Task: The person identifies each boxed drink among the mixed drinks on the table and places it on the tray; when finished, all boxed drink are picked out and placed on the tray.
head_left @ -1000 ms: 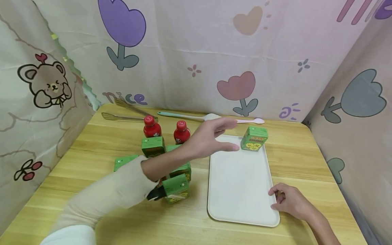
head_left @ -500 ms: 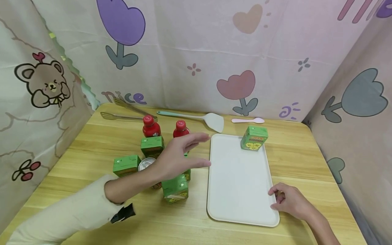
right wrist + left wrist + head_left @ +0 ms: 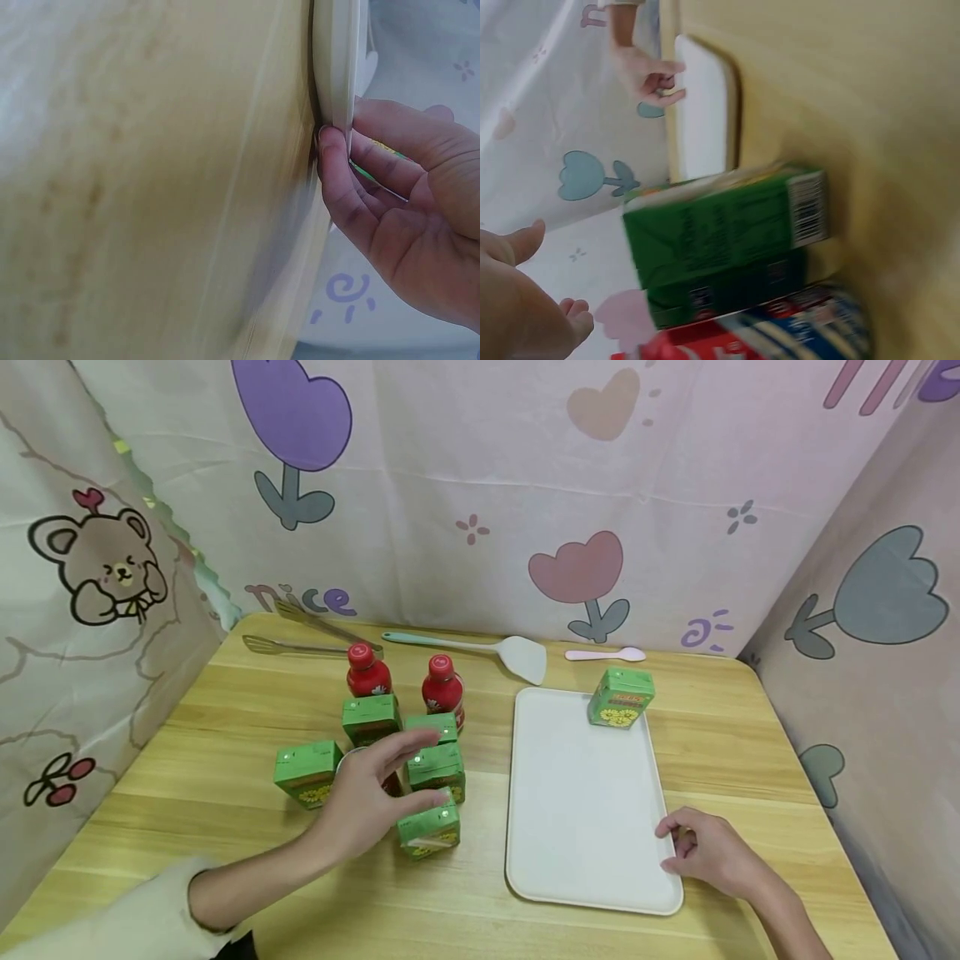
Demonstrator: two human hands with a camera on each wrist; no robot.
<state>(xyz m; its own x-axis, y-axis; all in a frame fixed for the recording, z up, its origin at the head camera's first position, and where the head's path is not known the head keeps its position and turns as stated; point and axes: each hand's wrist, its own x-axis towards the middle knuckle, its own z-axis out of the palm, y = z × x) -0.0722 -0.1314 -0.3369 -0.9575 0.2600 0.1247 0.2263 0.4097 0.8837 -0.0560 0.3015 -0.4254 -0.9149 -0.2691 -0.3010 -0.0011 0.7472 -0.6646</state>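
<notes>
Head view, left to right: a green box (image 3: 307, 774) is standing on the worktop (image 3: 202, 768), with metal tongs (image 3: 300, 648) lying farther back. Next, the left hand (image 3: 360, 802) is hovering, fingers extended, thumb spread apart, holding nothing; it is partly covering the cluster. Behind it a red bottle (image 3: 368, 674) and a second green box (image 3: 372, 718) are standing, then another red bottle (image 3: 442, 685) and, before that, a row of three green boxes (image 3: 436, 770) running toward the viewer. In the left wrist view, a striped red and blue container (image 3: 810, 326) is showing beside the boxes, too blurred to tell whether can or bottle. A spatula (image 3: 522, 658) is lying behind the white tray (image 3: 585, 810), and a pink spoon (image 3: 607, 654) is lying farther right. One green box (image 3: 621, 697) is standing at the tray's far right corner. The right hand (image 3: 712, 852) is pinching the tray's right rim between thumb and fingers.
</notes>
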